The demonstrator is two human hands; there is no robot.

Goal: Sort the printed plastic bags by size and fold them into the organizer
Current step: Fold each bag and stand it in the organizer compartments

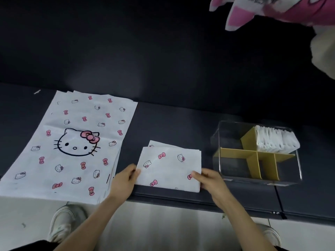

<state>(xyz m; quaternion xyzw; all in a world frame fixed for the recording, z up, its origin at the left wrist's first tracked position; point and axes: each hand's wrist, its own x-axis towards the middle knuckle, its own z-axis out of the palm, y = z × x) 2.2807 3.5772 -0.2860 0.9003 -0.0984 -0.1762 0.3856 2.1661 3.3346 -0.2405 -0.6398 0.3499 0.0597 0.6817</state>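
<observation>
You had a folded bag (169, 167) in front of you on the dark padded surface (181, 124): thin, matte white plastic folded into a flat rectangle, printed with small pink bows and little cat faces, with the edge of an under-layer showing along its far side. Your left hand (125, 180) pinched its near-left edge, fingers curled over the plastic. Your right hand (210, 182) pinched the near-right corner in the same way, so the bag lay stretched between both hands, close to the front edge of the surface.

Just beside your left hand lay a stack of large bags (72, 145), flat and unfolded. The top one carried a big black-outlined cat face with a pink bow among the smaller prints, and a crease ran across it.

To the right of your right hand stood the organizer (228, 142), a clear, hard-walled box with rounded corners, split by flat yellow dividers (253, 156). Its rear right compartment held a tight row of folded white bags (275, 142) standing on edge. In the other compartments you could see nothing.

Crumpled pink-and-white bags (272, 9) showed at the top right corner, blurred.
</observation>
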